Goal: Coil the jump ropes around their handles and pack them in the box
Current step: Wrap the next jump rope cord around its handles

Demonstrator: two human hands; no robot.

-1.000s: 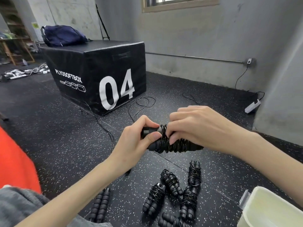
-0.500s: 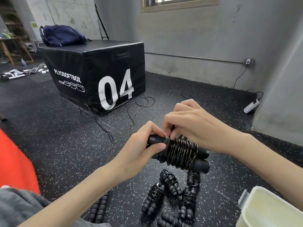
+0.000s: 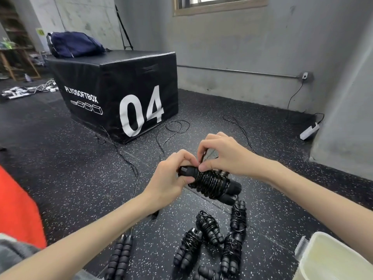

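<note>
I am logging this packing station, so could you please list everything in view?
held jump rope: 1, black, coiled, in both hands
coiled jump ropes: at least 4, black, floor
uncoiled handles: 1 pair, black, floor left
loose ropes: black, floor
box: 1, cream, lower right
plyo box: 1, black
bag: 1, navy, atop it
power strip: 1, white, by wall
left hand: grips handles
right hand: pinches rope

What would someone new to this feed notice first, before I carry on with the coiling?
Dead centre, both hands work one jump rope: the left hand grips its handles while the right hand pinches the cord at the coil. Behind them stands a big black plyo box marked 04. On the floor below the hands lies a cluster of already coiled ropes, with the white box at bottom right.
</note>
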